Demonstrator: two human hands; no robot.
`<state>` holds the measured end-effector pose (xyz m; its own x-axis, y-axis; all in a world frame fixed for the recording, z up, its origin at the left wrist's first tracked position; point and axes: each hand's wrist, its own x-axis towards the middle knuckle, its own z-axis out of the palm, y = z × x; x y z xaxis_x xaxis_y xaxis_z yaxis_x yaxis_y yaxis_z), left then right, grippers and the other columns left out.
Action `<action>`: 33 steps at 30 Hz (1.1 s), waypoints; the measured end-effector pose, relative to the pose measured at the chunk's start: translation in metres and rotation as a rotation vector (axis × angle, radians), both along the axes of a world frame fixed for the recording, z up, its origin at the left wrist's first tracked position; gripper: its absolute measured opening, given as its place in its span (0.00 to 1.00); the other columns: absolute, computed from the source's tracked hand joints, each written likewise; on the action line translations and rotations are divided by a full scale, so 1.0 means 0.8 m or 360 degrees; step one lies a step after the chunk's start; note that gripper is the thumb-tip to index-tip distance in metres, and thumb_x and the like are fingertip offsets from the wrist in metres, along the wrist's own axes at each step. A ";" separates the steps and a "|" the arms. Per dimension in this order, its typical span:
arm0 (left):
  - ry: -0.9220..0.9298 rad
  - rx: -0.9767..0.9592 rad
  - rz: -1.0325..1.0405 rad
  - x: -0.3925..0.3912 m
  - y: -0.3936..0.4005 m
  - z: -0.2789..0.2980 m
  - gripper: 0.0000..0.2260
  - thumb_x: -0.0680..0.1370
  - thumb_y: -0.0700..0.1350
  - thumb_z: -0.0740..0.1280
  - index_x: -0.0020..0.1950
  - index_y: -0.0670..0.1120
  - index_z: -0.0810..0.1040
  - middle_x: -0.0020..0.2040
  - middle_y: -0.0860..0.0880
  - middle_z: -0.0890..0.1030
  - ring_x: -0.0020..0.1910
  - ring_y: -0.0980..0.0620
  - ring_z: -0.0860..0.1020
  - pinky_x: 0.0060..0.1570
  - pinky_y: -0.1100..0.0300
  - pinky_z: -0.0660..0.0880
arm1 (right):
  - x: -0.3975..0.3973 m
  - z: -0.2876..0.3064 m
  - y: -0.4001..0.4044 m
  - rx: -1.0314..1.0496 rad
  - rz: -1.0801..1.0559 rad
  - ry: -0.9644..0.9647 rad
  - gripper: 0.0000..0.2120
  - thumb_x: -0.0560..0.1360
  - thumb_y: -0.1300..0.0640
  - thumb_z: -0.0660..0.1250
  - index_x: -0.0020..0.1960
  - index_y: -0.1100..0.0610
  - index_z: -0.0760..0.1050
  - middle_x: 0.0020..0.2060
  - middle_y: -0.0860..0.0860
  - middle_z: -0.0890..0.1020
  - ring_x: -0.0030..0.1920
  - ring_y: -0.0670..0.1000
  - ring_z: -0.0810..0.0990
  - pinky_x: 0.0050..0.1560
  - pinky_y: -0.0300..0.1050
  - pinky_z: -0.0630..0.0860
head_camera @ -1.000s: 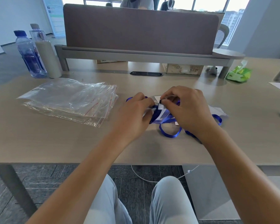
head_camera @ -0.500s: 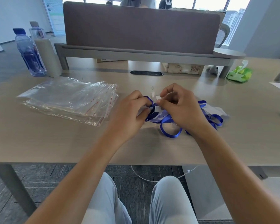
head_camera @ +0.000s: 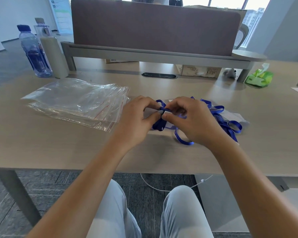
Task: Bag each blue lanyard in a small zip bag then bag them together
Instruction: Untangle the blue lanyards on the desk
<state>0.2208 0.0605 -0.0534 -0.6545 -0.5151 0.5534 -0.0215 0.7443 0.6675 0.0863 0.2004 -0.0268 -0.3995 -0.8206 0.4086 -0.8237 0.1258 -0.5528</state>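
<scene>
Both hands, left (head_camera: 136,120) and right (head_camera: 191,120), pinch lanyard (head_camera: 159,124) mid-frame (loops loose); could tangle, slip.

The right hand (head_camera: 193,122) hides much of the blue lanyard (head_camera: 220,121); its clip cannot be made out

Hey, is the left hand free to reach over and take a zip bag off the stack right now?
Probably not yet: the left hand pinches the lanyard together with the right hand. The stack lies just beside it, nothing between.
</scene>
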 end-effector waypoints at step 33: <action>0.0084 0.0257 0.0132 0.079 -0.049 -0.005 0.07 0.74 0.40 0.73 0.45 0.52 0.81 0.35 0.50 0.80 0.34 0.53 0.75 0.36 0.60 0.71 | 0.053 0.001 -0.067 0.0033 0.0203 -0.0104 0.08 0.79 0.56 0.73 0.58 0.50 0.84 0.45 0.42 0.86 0.45 0.43 0.81 0.45 0.32 0.75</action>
<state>0.2837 0.0212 -0.0572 -0.5785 -0.6511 0.4914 -0.0402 0.6244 0.7801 0.1290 0.1468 -0.0262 -0.3165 -0.8746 0.3673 -0.7962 0.0345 -0.6040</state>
